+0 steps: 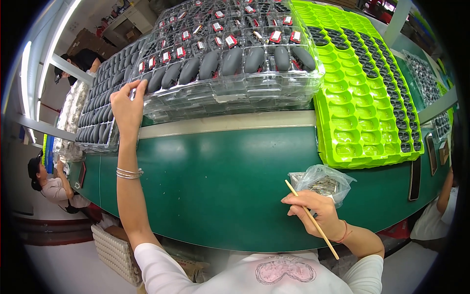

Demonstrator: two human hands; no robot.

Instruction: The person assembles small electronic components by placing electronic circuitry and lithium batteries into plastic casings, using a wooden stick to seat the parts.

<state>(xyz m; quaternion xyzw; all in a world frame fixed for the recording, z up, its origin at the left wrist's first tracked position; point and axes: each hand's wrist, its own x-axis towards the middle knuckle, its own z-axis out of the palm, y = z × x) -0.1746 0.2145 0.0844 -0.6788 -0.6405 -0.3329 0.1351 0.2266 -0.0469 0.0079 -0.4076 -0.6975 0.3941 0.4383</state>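
Note:
My left hand (pixel 128 109) reaches up to the near left corner of a clear plastic tray (pixel 235 84). Its thumb and fingers close together beside the leftmost dark grey oval casing (pixel 155 81); what lies between the fingertips is hidden. In my right hand (pixel 317 211) is a thin wooden chopstick (pixel 321 231), slanting up to the left above the green table. Just beyond that hand sits an open clear plastic bag (pixel 338 177) of small metal pins (pixel 320 185). The clear tray carries rows of dark casings and parts with red and white pieces.
Right of the stacked clear trays, a bright green tray (pixel 342 125) holds small black oval parts (pixel 399 115) in some pockets. Another tray of grey casings (pixel 95 115) stands at left. Metal posts (pixel 438 105) flank the green table (pixel 220 191). Other people (pixel 54 183) are at both sides.

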